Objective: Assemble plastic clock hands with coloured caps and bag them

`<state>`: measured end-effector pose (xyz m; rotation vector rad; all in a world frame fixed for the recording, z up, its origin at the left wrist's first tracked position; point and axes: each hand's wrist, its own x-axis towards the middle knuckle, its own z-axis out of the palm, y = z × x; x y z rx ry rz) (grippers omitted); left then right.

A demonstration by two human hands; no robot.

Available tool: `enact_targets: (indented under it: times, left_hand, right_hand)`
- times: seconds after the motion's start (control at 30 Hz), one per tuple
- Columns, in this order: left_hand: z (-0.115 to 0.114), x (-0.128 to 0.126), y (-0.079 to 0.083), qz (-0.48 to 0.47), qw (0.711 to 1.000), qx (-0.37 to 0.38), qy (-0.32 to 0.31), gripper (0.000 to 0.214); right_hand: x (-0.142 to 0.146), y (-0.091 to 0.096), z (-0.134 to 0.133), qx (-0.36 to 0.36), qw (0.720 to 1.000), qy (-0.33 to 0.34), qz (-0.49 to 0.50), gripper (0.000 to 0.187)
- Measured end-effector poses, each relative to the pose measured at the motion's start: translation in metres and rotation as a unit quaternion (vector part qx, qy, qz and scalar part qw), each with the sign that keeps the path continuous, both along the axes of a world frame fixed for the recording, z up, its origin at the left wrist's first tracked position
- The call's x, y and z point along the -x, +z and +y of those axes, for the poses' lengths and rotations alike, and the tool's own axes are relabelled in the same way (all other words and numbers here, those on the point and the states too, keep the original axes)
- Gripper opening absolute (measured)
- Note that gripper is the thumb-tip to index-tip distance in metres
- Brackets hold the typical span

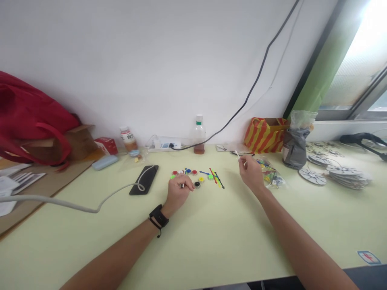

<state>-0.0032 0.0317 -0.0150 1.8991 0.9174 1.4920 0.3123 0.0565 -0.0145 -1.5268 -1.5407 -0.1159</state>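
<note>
Right hand (251, 173), right of centre, pinches a slim white piece (237, 153). Left hand (178, 191) curled; contents cannot be confirmed. Between them: coloured arrows (215, 178), mostly slanting down rightward; black button (197, 185) just beside left hand.

Character "炭" on white label (126, 137) of bottle (131, 146) at left; other lettering too blurred.

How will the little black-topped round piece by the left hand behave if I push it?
The black-topped round piece sits low and flat, so it would probably slide rather than tip. Its round outline suggests it might roll if stood on edge. Small beside the left hand, it is likely light.
</note>
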Motion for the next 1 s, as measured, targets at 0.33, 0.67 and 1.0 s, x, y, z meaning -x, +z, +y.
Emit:
enact_targets:
  times: [0.33, 0.67, 1.0]
  left_hand:
    - [-0.007, -0.005, 0.005, 0.232, 0.967, -0.085, 0.062, 0.016]
    - [-0.012, -0.003, -0.001, 0.369, 0.929, -0.020, 0.027, 0.044]
    - [-0.012, -0.010, 0.002, 0.512, 0.857, 0.006, 0.066, 0.058]
  right_hand:
    - [-0.012, -0.020, 0.000, 0.228, 0.961, -0.061, -0.144, 0.017]
    - [0.046, -0.005, -0.019, 0.156, 0.956, 0.211, -0.131, 0.017]
    - [0.067, -0.012, -0.020, 0.225, 0.939, 0.165, -0.201, 0.023]
